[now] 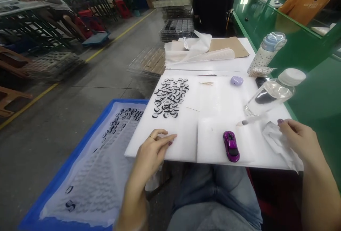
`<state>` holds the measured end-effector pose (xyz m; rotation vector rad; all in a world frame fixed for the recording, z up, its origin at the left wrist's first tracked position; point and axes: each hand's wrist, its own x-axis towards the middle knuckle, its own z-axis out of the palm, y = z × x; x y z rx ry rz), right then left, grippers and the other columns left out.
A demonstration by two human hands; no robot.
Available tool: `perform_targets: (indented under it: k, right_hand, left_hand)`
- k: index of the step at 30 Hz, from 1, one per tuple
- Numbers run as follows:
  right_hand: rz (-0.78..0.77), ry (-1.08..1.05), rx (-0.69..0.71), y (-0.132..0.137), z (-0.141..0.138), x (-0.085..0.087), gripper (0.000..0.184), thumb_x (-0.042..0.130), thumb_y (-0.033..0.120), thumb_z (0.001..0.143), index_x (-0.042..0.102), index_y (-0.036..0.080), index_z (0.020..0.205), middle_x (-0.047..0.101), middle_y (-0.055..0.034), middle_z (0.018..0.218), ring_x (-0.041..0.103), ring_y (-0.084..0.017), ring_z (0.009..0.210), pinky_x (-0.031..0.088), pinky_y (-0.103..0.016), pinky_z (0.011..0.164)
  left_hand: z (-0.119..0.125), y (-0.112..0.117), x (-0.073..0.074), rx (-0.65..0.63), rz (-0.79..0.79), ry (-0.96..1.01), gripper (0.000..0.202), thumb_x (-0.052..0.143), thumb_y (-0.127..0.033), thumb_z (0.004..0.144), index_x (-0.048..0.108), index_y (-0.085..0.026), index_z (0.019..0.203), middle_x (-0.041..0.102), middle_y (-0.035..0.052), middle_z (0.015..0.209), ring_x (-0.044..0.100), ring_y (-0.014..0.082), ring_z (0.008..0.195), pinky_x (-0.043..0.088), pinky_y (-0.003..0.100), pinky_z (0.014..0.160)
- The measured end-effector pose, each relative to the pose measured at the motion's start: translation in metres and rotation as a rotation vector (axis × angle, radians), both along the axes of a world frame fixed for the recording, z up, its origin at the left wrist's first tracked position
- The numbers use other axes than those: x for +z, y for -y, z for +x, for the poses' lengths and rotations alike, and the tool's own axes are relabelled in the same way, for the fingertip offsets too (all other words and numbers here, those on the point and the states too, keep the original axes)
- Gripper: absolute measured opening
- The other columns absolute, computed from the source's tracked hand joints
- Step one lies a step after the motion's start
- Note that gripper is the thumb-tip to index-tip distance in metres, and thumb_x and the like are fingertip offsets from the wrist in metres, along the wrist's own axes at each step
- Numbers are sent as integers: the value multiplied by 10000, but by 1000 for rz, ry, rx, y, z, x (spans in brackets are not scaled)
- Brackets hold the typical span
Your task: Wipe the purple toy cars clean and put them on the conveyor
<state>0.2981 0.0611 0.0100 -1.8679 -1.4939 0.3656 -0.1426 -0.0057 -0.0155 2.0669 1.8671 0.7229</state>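
My left hand [152, 150] hovers at the front left of the white foam-topped table, its thumb and fingertips pressed together; whatever may be between them is too small to make out. To its upper right, many small black-and-pale parts [170, 98] lie in a cluster on the foam. At the right edge, my right hand [301, 138] is closed, with its fingers at a crumpled white tissue [278, 142]. A purple toy car [231, 146] sits on the foam between my hands. Just above the tissue is a thin pointed tool [246, 121], partly blurred.
A clear bottle with a white cap [275, 92] and a speckled tumbler [266, 51] stand at right. Behind lie a lilac case [237, 80], thin sticks [206, 83] and cardboard [229, 46]. A blue tray [87, 146] with more parts sits lower left. People are beyond.
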Motion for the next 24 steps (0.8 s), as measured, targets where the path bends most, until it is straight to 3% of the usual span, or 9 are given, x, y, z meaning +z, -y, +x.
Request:
perform_targets:
  k: [4,8,11,15,19,21,24]
  right_hand:
    - [-84,-224,-200,9,6,1,250,587,365,846,574,238,631,462,-7,543,418,-149,484,317,-294,467]
    - [-174,104,-322,15,3,6,280,635,479,811,548,239,696,553,-54,624,397,-172,534,308,-323,539]
    - [-232,274,-387,20,4,7,356,634,559,786,543,236,668,493,-42,555,310,-147,482,276,-333,533]
    - [-225,-39,-335,30,13,7,289,674,397,737,587,205,540,484,-40,542,380,-164,531,301,-337,546]
    - [-123,-360,-284,34,19,4,256,676,418,712,623,205,581,487,-22,559,443,-160,518,336,-322,497]
    - [75,-425,-383,29,19,4,250,659,437,704,609,219,592,487,-24,556,455,-163,501,342,-334,484]
    - [762,-321,-642,23,11,7,259,567,481,747,555,243,647,601,-75,701,594,-230,649,421,-389,575]
  left_hand:
    - [-20,-15,4,-212,-4,-1,344,457,-354,966,788,-319,1050,706,50,1055,715,180,773,553,254,656]
    - [-29,-28,1,-294,117,-140,340,472,-411,969,802,-331,959,737,30,937,684,184,652,508,262,535]
    - [-32,-33,-1,-334,194,-227,323,482,-406,962,793,-323,936,750,44,981,698,225,720,544,316,621]
    - [-22,-23,5,-316,271,-65,204,571,-357,932,752,-280,987,742,56,992,712,241,868,578,340,788]
    - [24,-2,18,-249,285,229,195,671,-187,879,706,-267,1053,722,15,956,691,173,859,565,259,787]
    - [60,6,23,-308,215,500,267,667,-159,885,698,-273,1124,711,15,960,677,151,870,559,233,773]
    - [113,8,27,-357,36,1014,164,705,-227,881,735,-260,1038,701,25,905,659,140,842,563,230,759]
